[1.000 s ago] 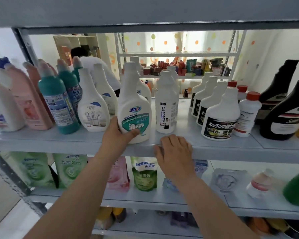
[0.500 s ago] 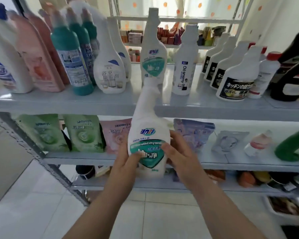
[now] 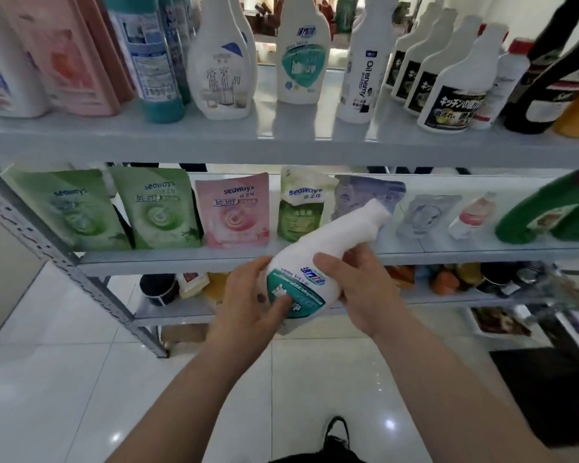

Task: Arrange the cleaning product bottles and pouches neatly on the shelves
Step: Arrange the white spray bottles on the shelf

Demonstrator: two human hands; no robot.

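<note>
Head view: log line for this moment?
teal-label white bottle tilted, mid-air | left hand grips base | right hand grips middle

We're in a small shop, it seems: grey metal shelving [image 3: 281, 142], rows of matching cleaning bottles [image 3: 448, 91] lined up, refill pouches [image 3: 157, 208] facing front, a glossy white tiled floor [image 3: 64, 396] below.

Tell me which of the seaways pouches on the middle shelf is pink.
The third from the left, the pink pouch. The green pouches stand to its left, and the crumpled-top pouch on its right is green and white.
</note>
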